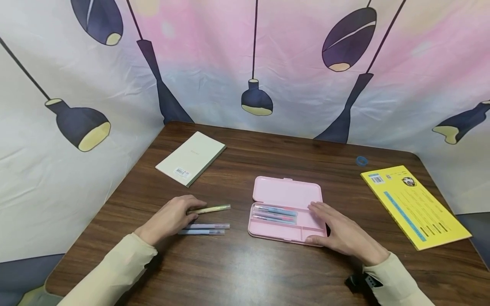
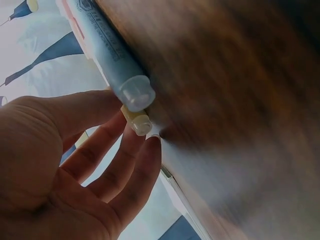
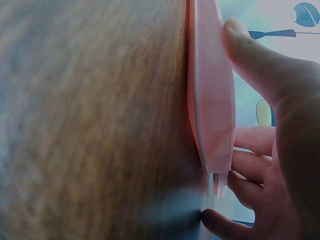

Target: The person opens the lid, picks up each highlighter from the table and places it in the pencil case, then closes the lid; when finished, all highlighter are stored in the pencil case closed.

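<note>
My left hand (image 1: 171, 217) pinches a yellow-green pen (image 1: 214, 208) between thumb and fingertips, low over the table; the pen's capped end (image 2: 141, 125) shows in the left wrist view. Just in front of that hand lie a lilac pen (image 1: 214, 226) and a light blue pen (image 1: 208, 232), side by side. A pink pencil case (image 1: 273, 231) stands with its lid laid back. Several pens (image 1: 274, 211) lie in its rear compartment. My right hand (image 1: 342, 231) holds the case's right end, thumb at the front edge and fingers toward the hinge.
A pale notebook (image 1: 191, 157) lies at the back left of the wooden table (image 1: 245, 272). Far right is a yellow book (image 1: 415, 208), with a blue ring, perhaps a tape roll (image 1: 361, 161), behind it. A patterned curtain (image 1: 214, 63) hangs beyond the table.
</note>
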Motion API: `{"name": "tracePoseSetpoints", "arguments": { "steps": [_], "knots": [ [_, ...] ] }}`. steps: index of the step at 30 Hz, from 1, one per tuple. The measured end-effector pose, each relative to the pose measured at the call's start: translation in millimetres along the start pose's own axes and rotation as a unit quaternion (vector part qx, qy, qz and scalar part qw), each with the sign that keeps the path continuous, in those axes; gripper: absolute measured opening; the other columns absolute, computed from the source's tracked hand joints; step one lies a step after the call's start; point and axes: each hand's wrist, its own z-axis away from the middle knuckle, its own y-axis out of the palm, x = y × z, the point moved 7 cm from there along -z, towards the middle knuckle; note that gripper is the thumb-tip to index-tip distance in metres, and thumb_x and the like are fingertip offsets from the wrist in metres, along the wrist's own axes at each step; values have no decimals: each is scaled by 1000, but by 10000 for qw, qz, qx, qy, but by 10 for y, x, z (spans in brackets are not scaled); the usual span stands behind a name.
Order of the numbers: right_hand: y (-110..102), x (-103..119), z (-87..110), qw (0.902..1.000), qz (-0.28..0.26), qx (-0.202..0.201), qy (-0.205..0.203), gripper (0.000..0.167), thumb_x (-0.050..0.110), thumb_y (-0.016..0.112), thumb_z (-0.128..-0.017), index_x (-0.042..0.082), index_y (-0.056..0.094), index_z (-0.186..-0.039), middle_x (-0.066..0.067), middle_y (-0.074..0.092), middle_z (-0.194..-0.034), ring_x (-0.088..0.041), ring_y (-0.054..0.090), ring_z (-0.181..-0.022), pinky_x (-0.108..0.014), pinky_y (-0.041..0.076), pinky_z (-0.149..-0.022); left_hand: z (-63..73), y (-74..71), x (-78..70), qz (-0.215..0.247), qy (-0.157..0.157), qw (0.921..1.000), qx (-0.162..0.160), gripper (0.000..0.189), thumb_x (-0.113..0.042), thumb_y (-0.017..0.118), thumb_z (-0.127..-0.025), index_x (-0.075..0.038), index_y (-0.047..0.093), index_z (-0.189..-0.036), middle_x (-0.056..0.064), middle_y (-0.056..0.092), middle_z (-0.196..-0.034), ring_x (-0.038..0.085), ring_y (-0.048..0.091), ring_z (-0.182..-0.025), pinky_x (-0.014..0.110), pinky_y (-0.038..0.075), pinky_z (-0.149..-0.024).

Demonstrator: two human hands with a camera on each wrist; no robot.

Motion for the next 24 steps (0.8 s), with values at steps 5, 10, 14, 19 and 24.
{"name": "tracePoseSetpoints", "arguments": {
  "steps": [5,10,14,19,24],
  "knots": [
    [-3,5,-5,10000,8,15,4,98,75,64,-78,10,46,-149,-9,41,-156,-31,36,-145,-55,37,-110,-8,9,0,-48,-21,10000,24,30,1,76,-84,-10,75,-112,-1,72,-102,18,67,-94,39,55,-77],
    [-6,10,2,10000,26,-44,-49,97,75,64,-79,10,47,-149,-10,42,-155,-32,37,-144,-55,37,-109,-11,21,-11,-91,-18,9999,71,24,2,75,-84,-10,77,-105,-1,71,-100,17,67,-92,38,55,-76],
    [-6,18,3,9999,32,-73,-93,96,74,64,-80,9,48,-148,-10,43,-155,-33,38,-143,-55,38,-109,-6,20,-12,-102,-5,9999,104,24,3,73,-85,-9,77,-105,-1,71,-101,18,67,-93,38,56,-77],
    [-8,16,0,10000,5,1,-24,97,74,65,-79,10,47,-149,-9,42,-156,-31,36,-144,-54,37,-110,-1,17,-16,-103,7,9999,113,25,4,73,-85,-9,77,-105,-2,70,-99,16,67,-91,36,55,-75],
    [-17,36,6,10000,-4,-24,-71,95,73,65,-80,9,47,-149,-10,43,-155,-32,37,-144,-55,37,-110,-4,19,-20,-119,32,9999,115,26,5,73,-85,-9,77,-106,-2,70,-98,15,67,-90,36,55,-75]
  ]
}}
